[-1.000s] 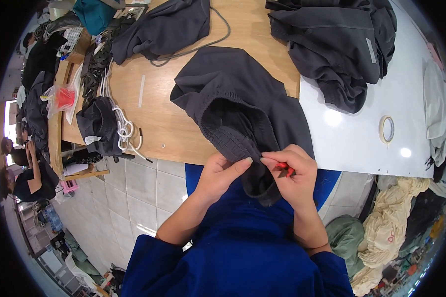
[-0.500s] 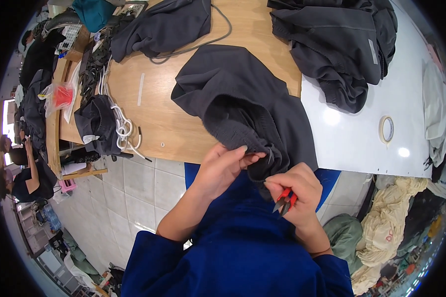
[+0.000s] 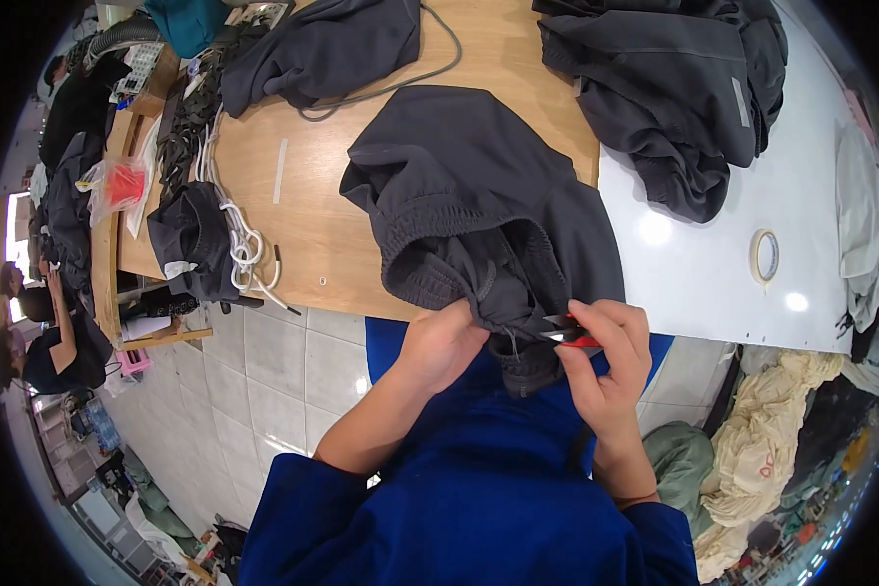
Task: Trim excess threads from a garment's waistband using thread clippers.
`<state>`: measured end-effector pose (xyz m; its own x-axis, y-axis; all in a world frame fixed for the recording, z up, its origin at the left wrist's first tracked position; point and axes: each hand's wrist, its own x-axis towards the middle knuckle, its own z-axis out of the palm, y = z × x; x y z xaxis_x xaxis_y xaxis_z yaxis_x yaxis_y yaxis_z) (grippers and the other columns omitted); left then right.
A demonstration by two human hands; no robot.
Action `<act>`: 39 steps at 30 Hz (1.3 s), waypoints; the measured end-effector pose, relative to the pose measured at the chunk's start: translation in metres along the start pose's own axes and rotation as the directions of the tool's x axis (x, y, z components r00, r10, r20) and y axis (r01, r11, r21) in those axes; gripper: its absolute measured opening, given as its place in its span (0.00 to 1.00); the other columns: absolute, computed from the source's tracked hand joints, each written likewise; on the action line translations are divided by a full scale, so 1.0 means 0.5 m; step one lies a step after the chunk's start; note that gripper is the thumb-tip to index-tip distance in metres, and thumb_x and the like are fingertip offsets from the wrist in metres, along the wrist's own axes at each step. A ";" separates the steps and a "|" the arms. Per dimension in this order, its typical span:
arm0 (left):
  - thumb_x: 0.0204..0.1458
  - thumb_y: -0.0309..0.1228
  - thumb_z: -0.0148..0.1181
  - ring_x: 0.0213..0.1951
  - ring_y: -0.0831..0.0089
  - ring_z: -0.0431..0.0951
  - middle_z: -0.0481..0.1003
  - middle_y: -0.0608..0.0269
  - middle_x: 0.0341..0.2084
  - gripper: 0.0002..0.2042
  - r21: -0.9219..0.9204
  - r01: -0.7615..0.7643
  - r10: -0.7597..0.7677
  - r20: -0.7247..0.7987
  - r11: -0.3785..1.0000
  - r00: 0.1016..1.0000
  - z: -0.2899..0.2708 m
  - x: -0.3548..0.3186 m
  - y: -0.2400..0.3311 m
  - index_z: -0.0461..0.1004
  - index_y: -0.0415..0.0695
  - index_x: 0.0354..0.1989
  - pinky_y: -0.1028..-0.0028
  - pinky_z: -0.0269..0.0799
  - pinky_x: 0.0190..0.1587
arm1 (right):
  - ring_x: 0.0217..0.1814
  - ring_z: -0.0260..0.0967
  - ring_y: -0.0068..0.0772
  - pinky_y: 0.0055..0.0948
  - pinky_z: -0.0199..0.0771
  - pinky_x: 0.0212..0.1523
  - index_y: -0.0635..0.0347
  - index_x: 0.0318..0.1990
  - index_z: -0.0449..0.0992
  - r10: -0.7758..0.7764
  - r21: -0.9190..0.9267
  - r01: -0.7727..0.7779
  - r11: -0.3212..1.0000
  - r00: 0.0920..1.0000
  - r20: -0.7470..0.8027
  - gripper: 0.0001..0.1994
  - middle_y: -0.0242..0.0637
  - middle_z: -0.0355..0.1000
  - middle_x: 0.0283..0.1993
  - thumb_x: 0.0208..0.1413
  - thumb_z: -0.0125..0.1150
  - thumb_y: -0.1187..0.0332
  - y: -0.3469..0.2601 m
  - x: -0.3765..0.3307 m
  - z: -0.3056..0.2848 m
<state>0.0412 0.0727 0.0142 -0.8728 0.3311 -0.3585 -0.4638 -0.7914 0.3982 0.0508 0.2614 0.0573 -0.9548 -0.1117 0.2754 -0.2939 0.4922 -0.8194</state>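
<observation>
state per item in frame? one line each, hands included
left hand: closed, pinching the bunched waistband of the dark garment
right hand: gripping red-handled snips, tips at the fabric
red-handled snips: held, blades against the garment; open or shut unclear
dark garment: crumpled, half on the wooden table, waistband pulled off its edge
tape roll: lying flat on the white surface
white cord: loosely coiled on the table
dark garment pile: heaped, untouched

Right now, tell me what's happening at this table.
A person in a blue top bunches the elastic waistband of a dark grey garment at the wooden table's edge. The left hand pinches the fabric; the right hand holds small red-handled snips against it. More dark garments are piled nearby, and a tape roll lies on the white surface.
</observation>
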 end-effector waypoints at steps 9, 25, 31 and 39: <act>0.56 0.23 0.45 0.52 0.64 0.70 0.71 0.54 0.48 0.15 -0.068 -0.033 0.040 0.103 0.997 0.994 0.012 0.002 -0.013 0.65 0.34 0.52 0.64 0.63 0.57 | 0.33 0.62 0.30 0.27 0.59 0.36 0.53 0.38 0.80 -0.132 -0.183 0.113 0.977 0.987 -0.096 0.19 0.31 0.69 0.35 0.31 0.71 0.73 -0.012 -0.008 0.002; 0.57 0.27 0.47 0.51 0.65 0.71 0.70 0.56 0.49 0.17 0.005 -0.045 0.044 0.095 0.999 0.994 0.008 -0.007 -0.033 0.63 0.38 0.55 0.65 0.66 0.55 | 0.31 0.62 0.29 0.25 0.60 0.34 0.56 0.38 0.80 -0.097 -0.164 0.085 0.983 0.993 -0.064 0.18 0.30 0.70 0.33 0.33 0.70 0.71 -0.025 -0.011 0.005; 0.54 0.22 0.49 0.46 0.67 0.74 0.74 0.59 0.42 0.12 -0.083 0.003 -0.004 -0.006 0.997 1.000 0.044 -0.005 -0.028 0.69 0.38 0.47 0.68 0.68 0.51 | 0.31 0.61 0.29 0.25 0.60 0.34 0.56 0.38 0.81 -0.111 -0.159 0.095 0.983 0.989 -0.095 0.18 0.30 0.70 0.34 0.33 0.71 0.70 -0.018 -0.016 0.010; 0.54 0.21 0.49 0.46 0.68 0.74 0.74 0.59 0.42 0.12 -0.128 0.006 -0.009 -0.020 0.992 1.000 0.047 -0.008 -0.035 0.69 0.37 0.47 0.69 0.68 0.51 | 0.34 0.61 0.29 0.25 0.61 0.35 0.54 0.37 0.81 -0.128 -0.142 0.112 0.983 0.986 -0.108 0.17 0.28 0.70 0.34 0.32 0.71 0.70 -0.021 -0.015 0.011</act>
<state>0.0494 0.0971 0.0285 -0.8656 0.3275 -0.3788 -0.4457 -0.8488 0.2844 0.0608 0.2523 0.0614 -0.8989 -0.0796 0.4309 -0.3899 0.5944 -0.7034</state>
